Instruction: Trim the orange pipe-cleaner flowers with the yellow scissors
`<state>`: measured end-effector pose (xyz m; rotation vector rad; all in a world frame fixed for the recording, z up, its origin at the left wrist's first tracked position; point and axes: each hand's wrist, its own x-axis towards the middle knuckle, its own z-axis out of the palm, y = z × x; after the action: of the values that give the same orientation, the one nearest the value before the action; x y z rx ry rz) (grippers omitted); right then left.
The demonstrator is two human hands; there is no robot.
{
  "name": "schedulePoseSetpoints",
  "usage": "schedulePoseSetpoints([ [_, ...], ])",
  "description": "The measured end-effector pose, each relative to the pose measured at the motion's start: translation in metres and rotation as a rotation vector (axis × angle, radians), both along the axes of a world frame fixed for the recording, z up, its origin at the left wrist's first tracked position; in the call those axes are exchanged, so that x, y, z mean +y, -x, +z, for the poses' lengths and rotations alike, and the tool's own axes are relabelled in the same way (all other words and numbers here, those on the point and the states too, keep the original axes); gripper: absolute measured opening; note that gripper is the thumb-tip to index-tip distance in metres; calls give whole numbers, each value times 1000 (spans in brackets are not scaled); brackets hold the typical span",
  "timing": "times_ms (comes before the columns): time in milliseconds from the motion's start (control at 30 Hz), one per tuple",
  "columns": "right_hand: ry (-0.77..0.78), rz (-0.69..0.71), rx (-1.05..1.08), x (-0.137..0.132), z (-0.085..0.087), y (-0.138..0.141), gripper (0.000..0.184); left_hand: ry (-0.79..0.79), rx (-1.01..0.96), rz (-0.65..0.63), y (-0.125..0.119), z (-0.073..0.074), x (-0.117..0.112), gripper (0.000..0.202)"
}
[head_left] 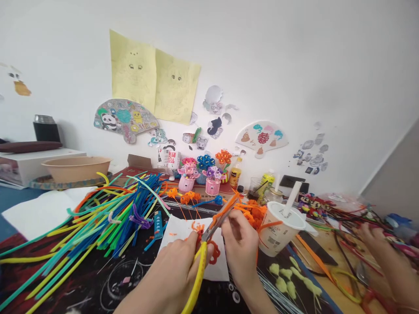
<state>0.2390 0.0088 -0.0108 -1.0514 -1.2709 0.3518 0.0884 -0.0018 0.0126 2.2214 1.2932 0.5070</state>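
Observation:
My left hand (pixel 176 272) is closed round the yellow handles of a pair of scissors (pixel 200 272), whose blades point up and to the right. My right hand (pixel 241 249) pinches an orange pipe cleaner (pixel 226 208) that lies along the blades' tips. Between the hands, a coiled orange-red pipe-cleaner piece (pixel 214 254) rests on a white paper sheet (pixel 178 230) with small orange scraps on it. A heap of cut orange pieces (pixel 255 213) lies just behind my right hand.
A big pile of coloured pipe cleaners (pixel 108 213) covers the left of the table. A lidded paper cup with a straw (pixel 282 229) stands right of my hands. Small pipe-cleaner flower pots (pixel 212 183) line the back. Another person's hand (pixel 386 257) works at the right.

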Motion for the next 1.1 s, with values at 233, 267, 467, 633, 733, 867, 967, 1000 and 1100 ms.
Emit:
schedulePoseSetpoints([
  [233,-13,-44,-23,-1,-2,2,16,39,14,0,1,13,-8,46],
  [267,-15,-43,-31,-1,-2,2,17,45,9,-7,1,12,-7,45],
  [467,-29,-29,-44,-1,-2,1,17,36,-61,-54,3,0,1,41],
  [633,-34,8,-61,2,-2,-2,18,20,36,-5,4,10,-4,44],
  [733,-47,-6,-55,4,-3,-5,19,21,84,3,4,16,-7,44],
  [867,-62,-31,-58,5,-5,-8,19,-7,56,-7,4,11,-6,44],
  [967,-67,-32,-73,4,-5,-8,19,-7,29,-12,3,5,-3,44],
  [1000,-68,-31,-75,4,-5,-7,20,-1,29,-10,2,4,-3,44],
  [1100,-67,-30,-86,4,-4,-6,20,13,28,-4,1,2,-2,45],
])
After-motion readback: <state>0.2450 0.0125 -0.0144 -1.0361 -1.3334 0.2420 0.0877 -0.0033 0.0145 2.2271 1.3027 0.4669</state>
